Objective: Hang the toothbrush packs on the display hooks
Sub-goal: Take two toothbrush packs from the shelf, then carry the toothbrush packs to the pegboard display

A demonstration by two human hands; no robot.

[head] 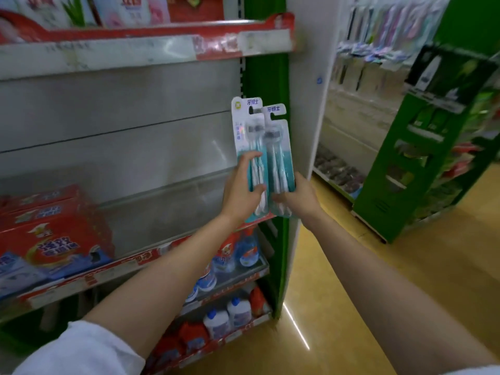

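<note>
Gripping two packs at frame centre: left hand (pixel 240 189) curled round the lower part of the left pack (pixel 247 147), thumb across its front and fingers wrapped over the left edge; right hand (pixel 293 197) clasping the bottom of the right pack (pixel 278 155) from below and the right. Held upright, side by side, right pack overlapping the left one's edge, hang slots at the top free and uncovered. Raised in front of the green upright (pixel 266 77) at the end of the shelving.

Further out: red boxes (pixel 54 234) at lower left, bottles (pixel 238 255) on the shelves below the hands, a red-edged shelf (pixel 151 31) across the upper left. At upper right, blurred, a far display (pixel 384 31) with hanging packs, presumably the hooks; individual hooks not discernible. A green stand (pixel 433 147) at right, between the hands and that display.

Step in hand, by judgement: carrying, with hanging not begun and no pack on a hook yet. Next move calls for closing on the display at upper right, freeing one pack from the pair, lining its top slot up with a hook tip and sliding it on level. Likely snags: overlapping cards catching each other, slot missing the hook.
</note>
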